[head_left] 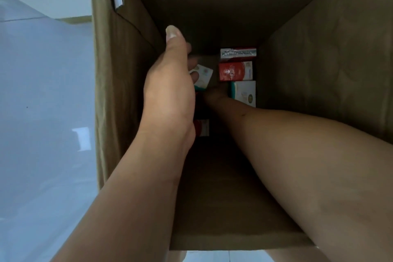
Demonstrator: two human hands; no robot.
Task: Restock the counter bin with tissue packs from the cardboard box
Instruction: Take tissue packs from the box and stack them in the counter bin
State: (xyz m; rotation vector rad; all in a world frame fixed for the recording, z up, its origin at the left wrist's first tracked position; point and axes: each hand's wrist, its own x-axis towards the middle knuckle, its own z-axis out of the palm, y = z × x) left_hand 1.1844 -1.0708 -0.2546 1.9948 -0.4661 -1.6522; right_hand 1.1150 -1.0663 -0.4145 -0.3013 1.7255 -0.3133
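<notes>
Reaching deep into the cardboard box [319, 70], the right hand [214, 93] is dim and shadowed at frame centre; its fingers are hidden, so its grip cannot be told. The left hand [170, 83] covers part of a white-and-teal tissue pack [204, 75], fingers curled on it, thumb up. On the box floor, stacked up-frame by the right wall: white-teal pack [244, 93], red pack [235, 71], red-white pack [238, 53]. A half-hidden pack [202, 127] shows beside the left wrist.

A pale, glossy bluish surface [42, 91] fills the left side. A bright rectangular reflection [81, 138] lies on it. A thin seam [21, 19] crosses its upper part.
</notes>
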